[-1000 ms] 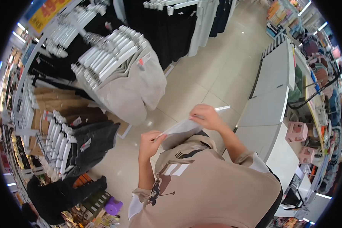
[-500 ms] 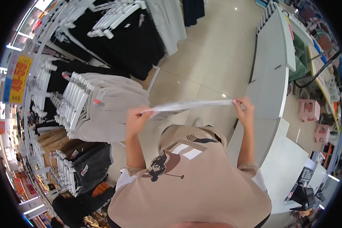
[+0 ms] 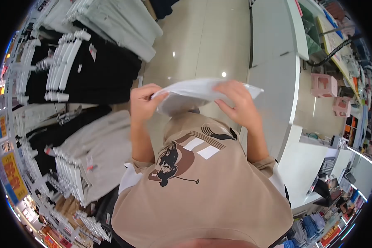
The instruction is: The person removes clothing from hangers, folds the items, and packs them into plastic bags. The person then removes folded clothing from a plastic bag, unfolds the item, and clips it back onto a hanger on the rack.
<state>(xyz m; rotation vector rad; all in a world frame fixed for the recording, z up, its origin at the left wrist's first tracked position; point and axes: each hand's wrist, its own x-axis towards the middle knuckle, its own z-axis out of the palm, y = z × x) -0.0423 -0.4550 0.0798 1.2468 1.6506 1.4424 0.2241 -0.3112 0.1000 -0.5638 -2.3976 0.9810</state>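
Note:
A clear and whitish plastic bag [image 3: 186, 88], its upper edge bowed, spans between my hands in front of my waist. My left hand [image 3: 144, 102] is closed on the bag's left end, with thumb and fingers pinching the edge. My right hand [image 3: 237, 102] lies against the bag's right part, fingers curved over it and thumb held apart below; it is a little blurred. One corner of the bag sticks out past the right hand. Whether those fingers are inside the bag I cannot tell.
Racks of hanging trousers stand on my left, with black trousers [image 3: 101, 68] and pale grey trousers [image 3: 101, 144]. A white counter [image 3: 273, 82] runs along my right. Beyond it are pink stools [image 3: 323, 85]. Tiled floor [image 3: 194, 45] stretches ahead.
The bag was a taut narrow strip held at both ends; now it is wider and bowed. My right hand has moved inward from its right end. The view has turned.

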